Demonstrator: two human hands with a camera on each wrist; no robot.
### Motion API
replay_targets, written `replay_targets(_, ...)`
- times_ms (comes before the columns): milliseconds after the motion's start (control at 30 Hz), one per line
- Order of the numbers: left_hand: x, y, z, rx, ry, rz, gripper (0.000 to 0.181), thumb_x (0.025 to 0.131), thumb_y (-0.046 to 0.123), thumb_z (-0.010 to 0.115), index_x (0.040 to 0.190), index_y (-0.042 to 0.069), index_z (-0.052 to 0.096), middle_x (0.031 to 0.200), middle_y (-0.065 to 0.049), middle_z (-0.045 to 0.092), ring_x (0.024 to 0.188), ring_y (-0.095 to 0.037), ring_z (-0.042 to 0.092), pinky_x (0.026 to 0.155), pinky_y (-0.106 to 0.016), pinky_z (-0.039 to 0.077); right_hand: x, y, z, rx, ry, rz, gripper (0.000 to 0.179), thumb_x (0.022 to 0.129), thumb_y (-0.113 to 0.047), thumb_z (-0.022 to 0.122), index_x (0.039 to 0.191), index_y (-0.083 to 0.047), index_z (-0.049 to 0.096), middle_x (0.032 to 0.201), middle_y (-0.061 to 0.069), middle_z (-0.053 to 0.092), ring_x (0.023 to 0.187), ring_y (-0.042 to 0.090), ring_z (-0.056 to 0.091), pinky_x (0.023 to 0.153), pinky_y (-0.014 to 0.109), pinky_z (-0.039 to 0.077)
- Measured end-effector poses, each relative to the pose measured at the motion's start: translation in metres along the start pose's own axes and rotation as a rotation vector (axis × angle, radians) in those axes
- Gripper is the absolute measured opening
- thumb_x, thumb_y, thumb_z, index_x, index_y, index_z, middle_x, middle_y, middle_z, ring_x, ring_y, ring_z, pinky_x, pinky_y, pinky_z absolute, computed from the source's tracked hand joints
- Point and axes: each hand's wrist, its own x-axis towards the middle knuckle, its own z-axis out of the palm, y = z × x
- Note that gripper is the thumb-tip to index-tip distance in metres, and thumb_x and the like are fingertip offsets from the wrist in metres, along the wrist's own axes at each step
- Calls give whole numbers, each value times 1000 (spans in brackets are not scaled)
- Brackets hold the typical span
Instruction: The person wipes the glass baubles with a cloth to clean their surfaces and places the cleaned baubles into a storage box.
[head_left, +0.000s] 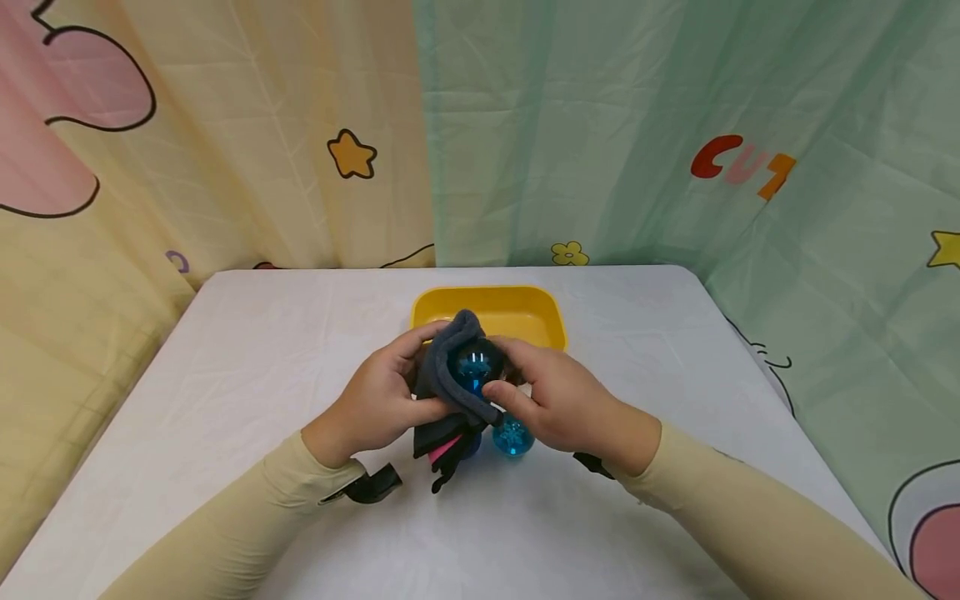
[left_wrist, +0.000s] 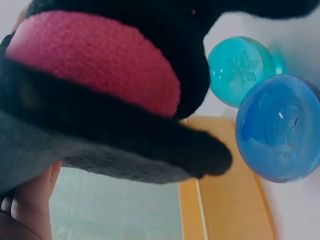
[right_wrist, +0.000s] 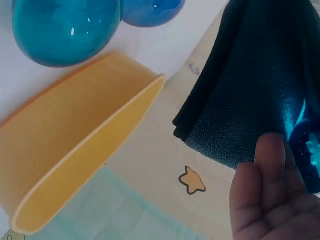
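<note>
My left hand [head_left: 375, 404] grips a dark grey cloth [head_left: 441, 367], black and pink in its hanging folds; the pink part [left_wrist: 95, 60] shows in the left wrist view. A clear dark blue ball [head_left: 477, 362] lies against the cloth. The right hand [head_left: 558, 396] holds that ball from the right, thumb on its near side. In the right wrist view its fingers [right_wrist: 272, 165] reach along the cloth. Below the hands, a teal ball [head_left: 513, 436] with a snowflake-like pattern and a blue ball [left_wrist: 280, 127] rest on the table, the blue one mostly covered by cloth in the head view.
Behind the hands stands a yellow tray [head_left: 555, 327], its near side partly hidden. A white cloth covers the table [head_left: 285, 375]. Printed curtains [head_left: 525, 125] hang along the back and sides.
</note>
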Motion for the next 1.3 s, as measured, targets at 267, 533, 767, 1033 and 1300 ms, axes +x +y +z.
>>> replay_targets(267, 0, 1, -4, -29, 3, 14, 75, 86, -9, 80, 153, 2, 46, 134, -20, 69, 110, -17, 72, 96, -27, 61, 0, 1, -6, -311, 22, -203, 77, 99, -21, 76, 162, -10, 34, 120, 4, 75, 92, 17, 71, 84, 33, 62)
replay_targets(533, 2, 0, -2, -48, -18, 10, 75, 88, -8, 79, 154, 5, 47, 135, -20, 67, 108, -19, 71, 95, -28, 61, 1, 1, -4, -228, 33, -91, 62, 99, -30, 75, 148, -4, 48, 99, 0, 78, 83, 10, 69, 73, 26, 59)
replay_targets(767, 1, -2, 0, -7, -2, -7, 75, 87, -6, 80, 153, 5, 47, 130, -19, 69, 102, -20, 72, 93, -27, 62, 1, 1, 3, 79, 22, 47, 46, 105, -28, 67, 144, -6, 56, 96, -2, 76, 77, 8, 63, 66, 25, 56)
replay_targets(1033, 0, -3, -6, -31, 32, -13, 76, 87, -8, 80, 154, 3, 46, 133, -19, 68, 107, -20, 71, 96, -27, 61, 1, -1, -1, -250, 57, -192, 81, 99, -20, 76, 165, -13, 30, 120, 3, 73, 91, 14, 68, 78, 27, 61)
replay_targets(1300, -1, -3, -6, -36, 10, -14, 75, 88, -8, 79, 154, 4, 46, 131, -20, 69, 106, -19, 71, 95, -27, 61, 4, 2, -1, -378, 152, -262, 70, 92, -25, 83, 151, -7, 52, 101, 2, 77, 82, 15, 68, 75, 28, 61)
